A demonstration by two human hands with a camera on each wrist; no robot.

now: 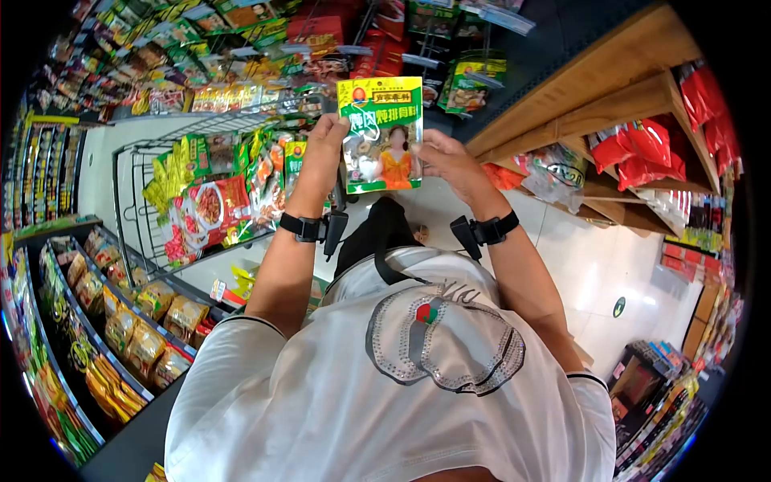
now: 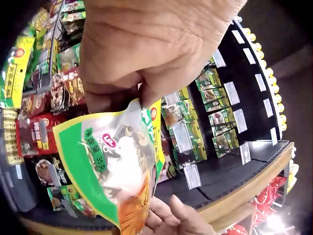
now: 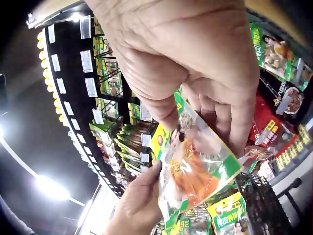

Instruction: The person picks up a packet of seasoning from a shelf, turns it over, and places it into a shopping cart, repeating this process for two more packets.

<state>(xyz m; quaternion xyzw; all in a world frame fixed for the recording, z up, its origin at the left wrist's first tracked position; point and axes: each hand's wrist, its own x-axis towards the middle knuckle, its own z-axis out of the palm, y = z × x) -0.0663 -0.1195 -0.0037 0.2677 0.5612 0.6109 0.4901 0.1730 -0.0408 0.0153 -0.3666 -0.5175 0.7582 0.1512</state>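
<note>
A green and yellow seasoning packet [image 1: 381, 136] with a clear window and a picture of a person in orange is held upright in front of the body. My left hand [image 1: 320, 154] pinches its left edge, thumb at the front. At the opposite edge, my right hand [image 1: 451, 165] grips it between thumb and fingers. In the left wrist view the packet [image 2: 93, 171] hangs below the left hand [image 2: 146, 44], whose fingers are partly hidden. The right wrist view shows the right thumb on the front of the packet [image 3: 193, 169] and the other fingers behind it.
A wire shopping cart [image 1: 119, 185] stands at the left, loaded with bright food packets [image 1: 213, 205]. Hanging packets [image 1: 474, 84] fill the rack ahead. Wooden shelving [image 1: 586, 88] with red bags [image 1: 642, 149] rises at the right. Bins of packaged food [image 1: 124, 325] line the lower left.
</note>
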